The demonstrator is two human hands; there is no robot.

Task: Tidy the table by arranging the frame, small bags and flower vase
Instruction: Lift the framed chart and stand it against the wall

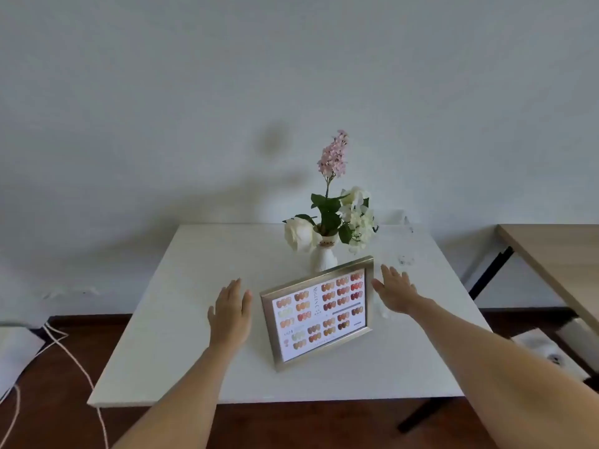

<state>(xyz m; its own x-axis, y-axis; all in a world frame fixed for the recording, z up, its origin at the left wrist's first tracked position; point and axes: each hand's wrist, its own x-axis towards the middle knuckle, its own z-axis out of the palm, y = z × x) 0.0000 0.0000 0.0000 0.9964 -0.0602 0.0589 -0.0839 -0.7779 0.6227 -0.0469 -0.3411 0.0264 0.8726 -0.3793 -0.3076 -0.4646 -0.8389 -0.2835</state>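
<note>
I see the frame (319, 314) standing skewed between my spread, empty left hand (230, 311) and right hand (397, 293) (right one nearer), vase (324, 259) just behind

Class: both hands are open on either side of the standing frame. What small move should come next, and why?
Probably close both hands onto the frame's side edges. The left hand and right hand flank it, open, neither gripping. The frame stands askew right in front of the flower vase, so grasping it would allow straightening it.
</note>
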